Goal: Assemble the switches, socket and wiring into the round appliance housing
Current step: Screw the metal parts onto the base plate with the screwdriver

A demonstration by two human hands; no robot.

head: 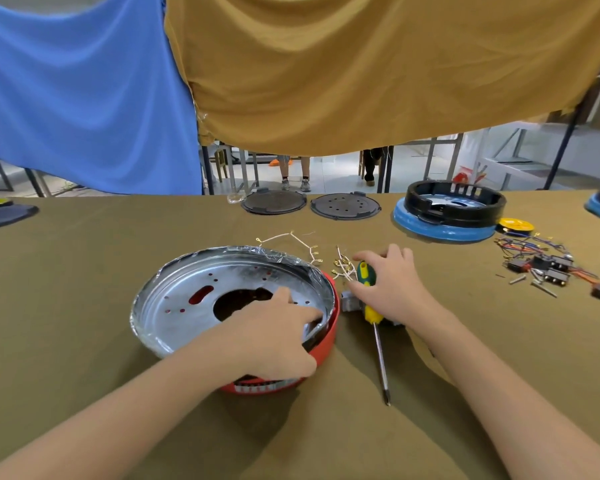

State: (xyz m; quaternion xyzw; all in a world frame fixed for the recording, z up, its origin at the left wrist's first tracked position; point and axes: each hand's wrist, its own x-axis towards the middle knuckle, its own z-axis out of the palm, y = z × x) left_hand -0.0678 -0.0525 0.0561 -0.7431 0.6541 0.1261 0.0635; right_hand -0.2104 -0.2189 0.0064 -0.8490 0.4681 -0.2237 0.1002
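Saw glossy, crinkled foil-edged metal pan (187, 292) in smooth red plastic housing (326, 344), on matt olive cloth (84, 271).

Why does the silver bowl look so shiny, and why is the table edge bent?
Head view: room light glares off the foil-lined metal pan inside the red housing; the wide-angle lens curves the table and stretches both forearms; the left hand casts a soft shadow.

Backdrop as I see it, placed from the table (84, 271) under its olive-brown cloth: 1 blue cloth (84, 91) hung behind its left half; 1 mustard cloth (378, 64) hung behind its right half; pale floor (336, 174) visible beneath both; metal frame legs (565, 147) beyond its far-right corner.
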